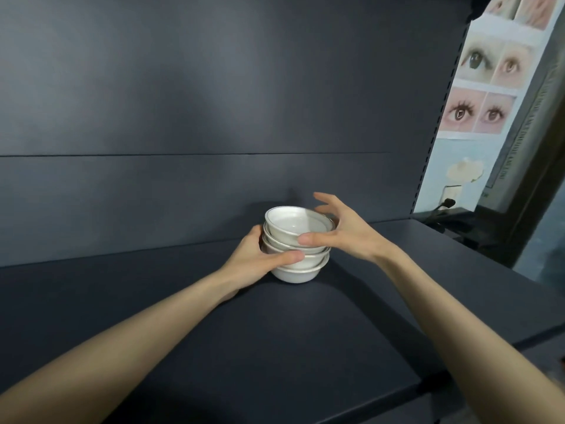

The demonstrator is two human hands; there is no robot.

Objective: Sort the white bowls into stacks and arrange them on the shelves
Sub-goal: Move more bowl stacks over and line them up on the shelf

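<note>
Fingers of the right hand (342, 231) are spread wide and loose, only the thumb tip laid against the rim of the second bowl down. The left hand (260, 258) is wrapped round the lower part of the stack of white bowls (296, 249), thumb pressed across the front. Four or so nested bowls can be counted, the top one empty. The stack is set on a dark blue shelf (275, 347), near its back panel (183, 102). A poster of eyes (486, 81) is seen off to the right.

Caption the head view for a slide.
Both hands, left hand and right hand, steady a stack of white bowls on a dark shelf.
</note>
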